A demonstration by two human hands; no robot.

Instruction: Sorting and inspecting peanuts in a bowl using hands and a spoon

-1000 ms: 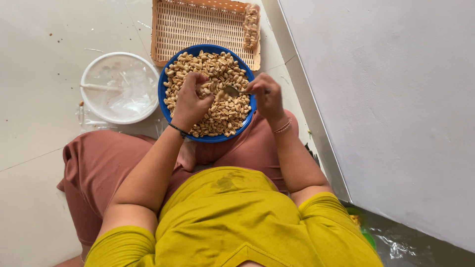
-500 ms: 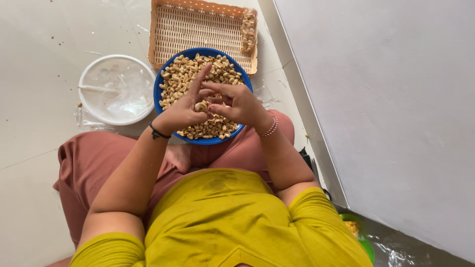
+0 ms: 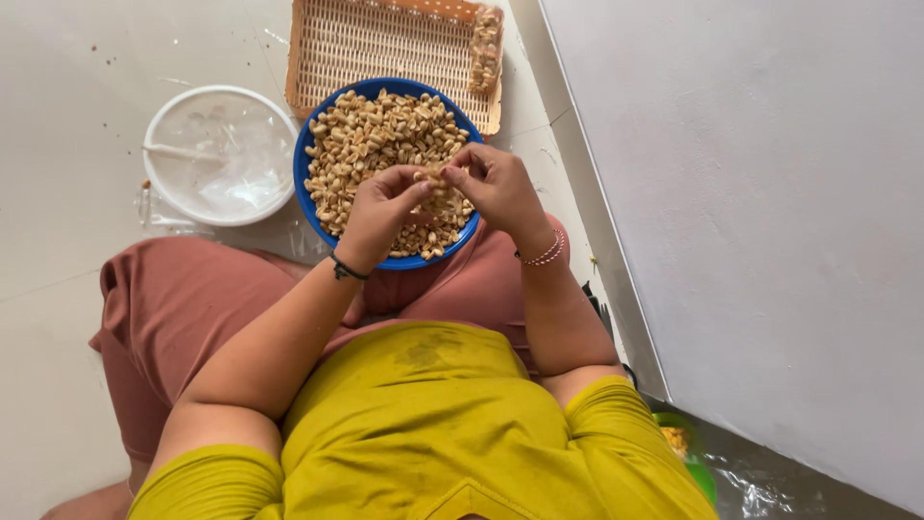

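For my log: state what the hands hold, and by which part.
Left hand and right hand pinch one peanut between fingertips above the blue bowl; which part cannot be told.

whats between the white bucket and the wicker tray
In the head view, the blue bowl of peanuts partly fills the gap between the white bucket and the wicker tray; above its rim lies bare pale floor.

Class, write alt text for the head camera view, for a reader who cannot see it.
Both hands, left hand and right hand, pinch a nut together above a blue bowl of pale nuts, beside a white tub and woven tray.
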